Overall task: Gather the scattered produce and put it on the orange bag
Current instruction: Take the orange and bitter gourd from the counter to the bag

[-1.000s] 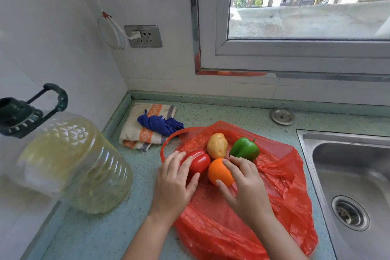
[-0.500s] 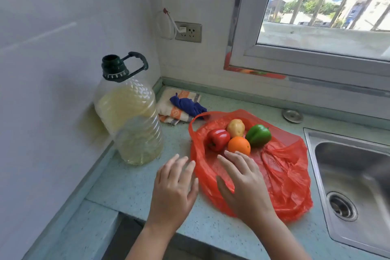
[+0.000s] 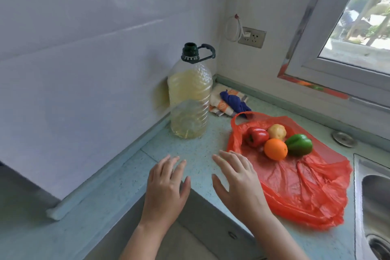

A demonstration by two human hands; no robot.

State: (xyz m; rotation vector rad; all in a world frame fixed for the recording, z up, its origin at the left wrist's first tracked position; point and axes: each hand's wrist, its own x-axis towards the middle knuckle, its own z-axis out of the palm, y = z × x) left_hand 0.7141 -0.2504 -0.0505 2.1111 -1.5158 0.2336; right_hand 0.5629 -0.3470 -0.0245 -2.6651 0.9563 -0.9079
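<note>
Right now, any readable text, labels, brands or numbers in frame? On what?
No readable text anywhere in the frame.
oil bottle: no label or print shows on the side in view.
wall socket: any marking is too small to read.
orange bag: plain, no print.
towel: stripes only, no words.

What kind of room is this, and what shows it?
Most likely a home kitchen: a steel sink set into the counter, a large bottle of what looks like cooking oil by the tiled wall, and a green pepper with other produce on an orange bag.
</note>
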